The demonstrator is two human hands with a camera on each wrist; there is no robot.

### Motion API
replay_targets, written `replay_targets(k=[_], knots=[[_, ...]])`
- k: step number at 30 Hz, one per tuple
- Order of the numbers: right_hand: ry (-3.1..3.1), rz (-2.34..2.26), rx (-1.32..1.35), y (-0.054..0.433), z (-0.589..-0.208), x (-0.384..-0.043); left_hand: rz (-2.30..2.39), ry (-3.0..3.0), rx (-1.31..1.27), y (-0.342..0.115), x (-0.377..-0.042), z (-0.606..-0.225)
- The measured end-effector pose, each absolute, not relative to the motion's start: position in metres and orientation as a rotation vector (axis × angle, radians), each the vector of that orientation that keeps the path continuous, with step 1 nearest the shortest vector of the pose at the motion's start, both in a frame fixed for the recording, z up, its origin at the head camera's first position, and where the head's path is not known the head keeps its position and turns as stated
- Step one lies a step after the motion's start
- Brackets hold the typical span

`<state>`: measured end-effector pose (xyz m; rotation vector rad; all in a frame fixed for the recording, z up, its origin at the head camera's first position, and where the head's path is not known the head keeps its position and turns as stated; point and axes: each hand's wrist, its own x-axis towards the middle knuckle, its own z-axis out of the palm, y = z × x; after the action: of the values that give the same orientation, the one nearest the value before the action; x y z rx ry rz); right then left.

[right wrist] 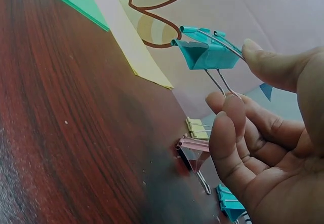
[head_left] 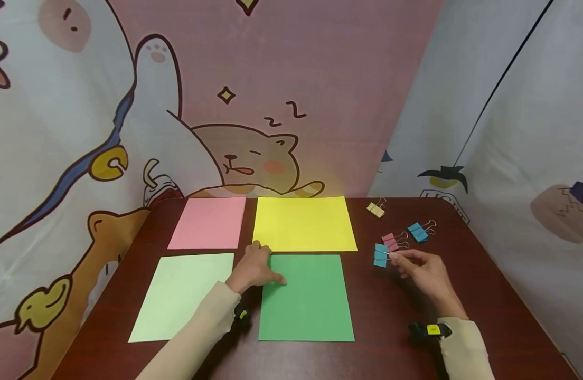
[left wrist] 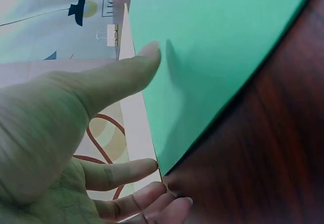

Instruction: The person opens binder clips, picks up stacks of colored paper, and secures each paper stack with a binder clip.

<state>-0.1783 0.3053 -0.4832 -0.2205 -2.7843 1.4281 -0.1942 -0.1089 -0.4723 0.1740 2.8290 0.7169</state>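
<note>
In my right hand (head_left: 425, 275) a blue binder clip (right wrist: 215, 54) is pinched by its wire handles, thumb on one and fingertips on the other. It is held above the table, its jaws partly spread. My left hand (head_left: 256, 268) is at the far left corner of a dark green sheet stack (head_left: 307, 311). The left thumb (left wrist: 129, 74) reaches over the green surface, and the other fingers extend along the corner's edge. Just beyond the right hand lie a pink binder clip (head_left: 391, 241), another blue binder clip (head_left: 419, 232) and a pale yellow binder clip (head_left: 376, 210).
A yellow sheet stack (head_left: 303, 224) lies behind the green one. To the left are a pink sheet stack (head_left: 208, 224) and a pale green one (head_left: 182, 298). All lie on a dark brown wooden table (head_left: 386, 327), with a cartoon-printed cloth (head_left: 348, 95) behind it.
</note>
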Motion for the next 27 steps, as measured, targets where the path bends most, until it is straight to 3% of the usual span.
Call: replay_targets(k=[17, 27], knots=[[-2.765, 1.484, -0.242, 0.301, -0.484, -0.180, 0.495, 2.793, 0.212, -0.100, -0.209, -0.466], [-2.766, 1.481, -0.249, 0.298, -0.484, -0.180, 0.679, 2.705, 0.189, -0.104, -0.213, -0.472]])
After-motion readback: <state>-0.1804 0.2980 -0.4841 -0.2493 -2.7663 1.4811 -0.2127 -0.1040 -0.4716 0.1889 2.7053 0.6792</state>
